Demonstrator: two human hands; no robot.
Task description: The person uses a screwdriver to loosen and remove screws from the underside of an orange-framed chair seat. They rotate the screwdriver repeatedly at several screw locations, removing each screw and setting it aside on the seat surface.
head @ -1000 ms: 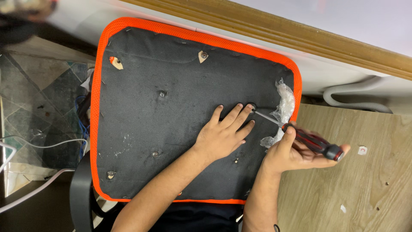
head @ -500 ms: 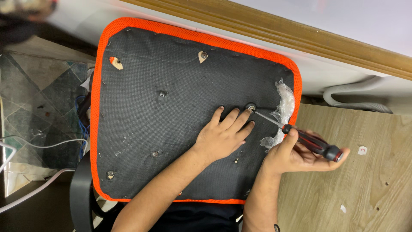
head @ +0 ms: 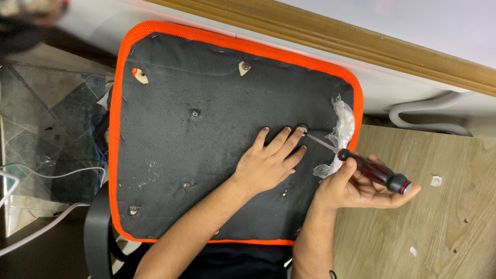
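Lying with its tip in a bolt (head: 302,128) near the right edge of a seat pad (head: 206,139), and slanting down to the right over the pad's edge: a screwdriver (head: 369,169) with a thin metal shaft and a red-and-black handle. Cradling that handle, thumb on top and fingers loosely curled beneath: the right hand (head: 356,188), hanging over a wooden table (head: 439,227). Pressing flat on the black fabric just left of the bolt, fingers spread and fingertips reaching right up beside it: the left hand (head: 268,163), open and gripping nothing.

Lying underside up, the seat pad, covered in black cloth, edged in orange mesh, dotted with several more bolts and two small cutouts showing bare wood. Clinging to its right edge just above the screwdriver: a crumpled piece of clear plastic wrap (head: 341,129). Running diagonally above the pad: a wooden moulding (head: 361,44) against a white wall. Curving beside the table's upper corner: a grey corrugated hose (head: 429,121). Showing on the left: a tiled floor (head: 46,113) with white cables (head: 46,173) trailing across it.
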